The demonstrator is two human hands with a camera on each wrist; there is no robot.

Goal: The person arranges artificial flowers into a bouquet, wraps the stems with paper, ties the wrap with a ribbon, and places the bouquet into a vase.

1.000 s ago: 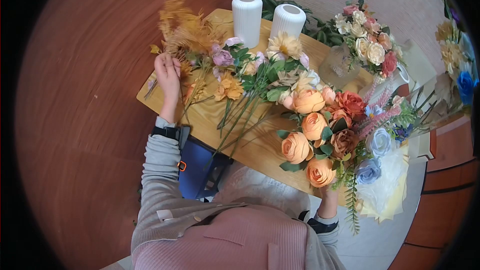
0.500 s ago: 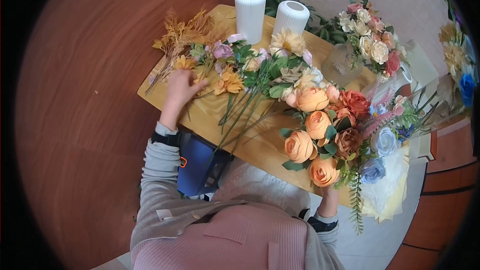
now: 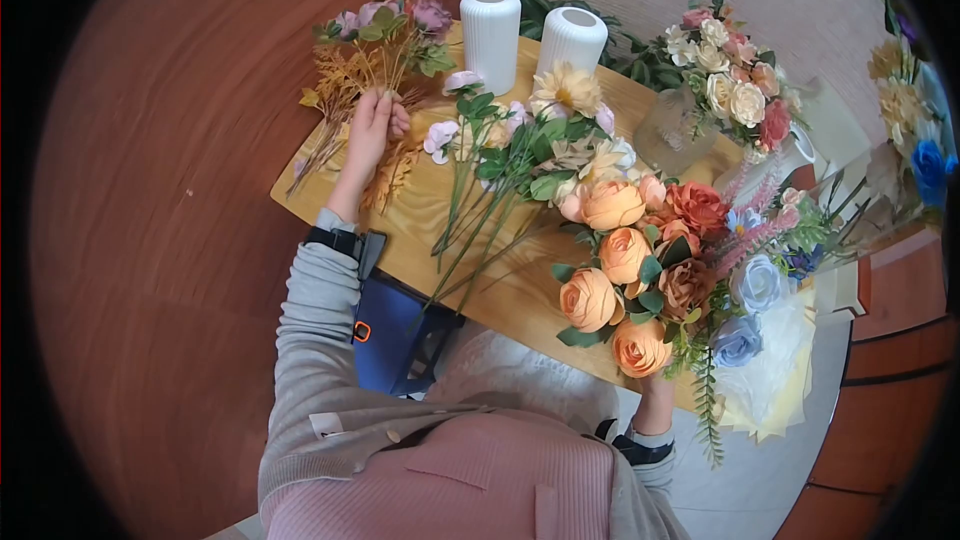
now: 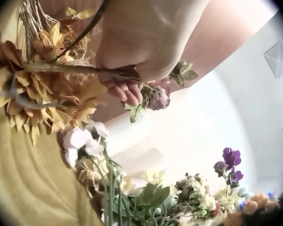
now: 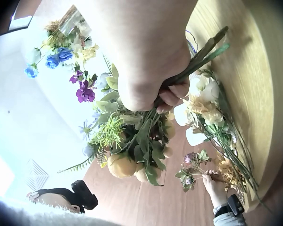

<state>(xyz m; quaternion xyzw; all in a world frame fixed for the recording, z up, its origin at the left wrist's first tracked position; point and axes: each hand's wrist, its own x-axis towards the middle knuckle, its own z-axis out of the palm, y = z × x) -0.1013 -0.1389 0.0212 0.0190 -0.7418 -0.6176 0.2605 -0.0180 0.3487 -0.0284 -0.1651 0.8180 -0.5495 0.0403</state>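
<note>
In the head view my left hand point(image 3: 372, 130) pinches the stems of a dusty-purple flower spray point(image 3: 432, 18), its blooms raised at the table's far left. The left wrist view shows the fingers curled round the brown stem point(image 4: 80, 69). Below that hand lie golden-yellow leafy sprays point(image 3: 392, 175). My right hand point(image 3: 657, 390) grips a large bouquet by its stems, clearest in the right wrist view, where the green stem ends point(image 5: 207, 52) stick out past the fist. Peach roses point(image 3: 612, 202), red and brown roses, light-blue roses point(image 3: 757, 283) and a hanging fern make up the bouquet.
Cream and pale-lilac flowers with long green stems point(image 3: 490, 210) lie mid-table. Two white ribbed vases point(image 3: 490, 45) stand at the back. A glass vase point(image 3: 675, 130) with cream and pink roses is back right. Pale wrapping sheets point(image 3: 780, 370) lie at right; a blue stool point(image 3: 395, 340) sits below.
My left hand let go of the golden foliage at the far left, moved right, and picked up the purple spray from the table. The right hand keeps its hold on the bouquet.
</note>
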